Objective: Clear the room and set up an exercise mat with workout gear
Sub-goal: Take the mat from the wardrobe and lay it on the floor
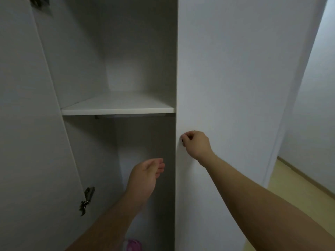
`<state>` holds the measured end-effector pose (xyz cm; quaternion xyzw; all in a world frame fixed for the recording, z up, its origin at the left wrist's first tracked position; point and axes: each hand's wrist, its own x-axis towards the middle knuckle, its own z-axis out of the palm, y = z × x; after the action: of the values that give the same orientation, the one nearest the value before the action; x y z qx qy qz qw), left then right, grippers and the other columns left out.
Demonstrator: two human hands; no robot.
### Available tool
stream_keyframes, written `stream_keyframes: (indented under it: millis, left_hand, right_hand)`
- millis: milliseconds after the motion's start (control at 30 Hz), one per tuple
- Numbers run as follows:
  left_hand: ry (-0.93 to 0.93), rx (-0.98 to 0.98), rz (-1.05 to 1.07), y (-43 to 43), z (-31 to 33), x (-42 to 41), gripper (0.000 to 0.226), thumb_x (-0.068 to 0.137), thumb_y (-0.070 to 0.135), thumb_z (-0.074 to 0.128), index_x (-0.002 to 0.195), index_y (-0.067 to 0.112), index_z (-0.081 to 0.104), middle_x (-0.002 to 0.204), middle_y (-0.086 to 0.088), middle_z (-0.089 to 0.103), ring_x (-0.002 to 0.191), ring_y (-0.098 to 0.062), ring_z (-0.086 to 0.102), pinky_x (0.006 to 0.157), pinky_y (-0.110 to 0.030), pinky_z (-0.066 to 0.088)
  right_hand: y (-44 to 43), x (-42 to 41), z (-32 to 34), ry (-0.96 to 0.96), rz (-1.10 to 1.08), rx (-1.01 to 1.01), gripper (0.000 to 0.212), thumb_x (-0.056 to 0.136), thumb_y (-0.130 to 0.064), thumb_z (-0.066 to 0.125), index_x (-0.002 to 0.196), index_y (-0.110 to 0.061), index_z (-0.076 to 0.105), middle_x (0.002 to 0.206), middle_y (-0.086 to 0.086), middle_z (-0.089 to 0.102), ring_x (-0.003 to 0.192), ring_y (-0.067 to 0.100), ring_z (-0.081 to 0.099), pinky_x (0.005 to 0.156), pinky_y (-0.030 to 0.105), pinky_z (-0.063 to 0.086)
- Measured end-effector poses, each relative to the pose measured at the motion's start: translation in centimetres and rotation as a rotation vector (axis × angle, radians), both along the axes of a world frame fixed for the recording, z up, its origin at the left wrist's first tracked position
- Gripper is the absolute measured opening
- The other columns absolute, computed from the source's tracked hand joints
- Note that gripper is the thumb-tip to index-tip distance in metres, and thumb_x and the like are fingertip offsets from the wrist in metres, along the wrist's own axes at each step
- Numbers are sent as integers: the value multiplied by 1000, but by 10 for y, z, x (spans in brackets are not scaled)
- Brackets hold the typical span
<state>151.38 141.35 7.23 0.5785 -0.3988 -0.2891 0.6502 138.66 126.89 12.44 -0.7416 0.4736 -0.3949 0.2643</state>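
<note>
A white wardrobe stands in front of me with its left door (27, 124) swung open. My right hand (195, 144) pinches a small dark knob (182, 140) near the edge of the right door (235, 87), which looks nearly flush with the frame. My left hand (145, 176) reaches into the lower compartment with loosely curled fingers and holds nothing. A pink object (133, 244) shows at the bottom of that compartment, mostly hidden by my left forearm.
A white shelf (117, 110) divides the open compartment, with nothing visible on it. Metal hinges (87, 200) sit on the open door's inner side. A light wooden floor (299, 205) and white wall lie to the right.
</note>
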Motion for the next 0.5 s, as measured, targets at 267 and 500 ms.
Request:
stream_keyframes:
  millis: [267, 500]
  left_hand:
    - [-57, 19, -41, 0, 10, -10, 25, 104, 11, 47, 118, 6, 68, 101, 0, 72, 102, -16, 68, 95, -27, 50]
    - [-157, 21, -201, -13, 29, -36, 53, 87, 42, 62, 133, 17, 62, 133, 1, 65, 127, -13, 57, 115, -44, 38]
  right_hand:
    - [18, -15, -3, 3, -13, -28, 33, 99, -22, 53, 72, -14, 71, 68, -2, 66, 65, 12, 61, 65, 26, 48]
    - [77, -64, -17, -158, -23, -19, 22, 95, -36, 60, 86, -26, 77, 78, -13, 72, 77, 4, 67, 80, 30, 57]
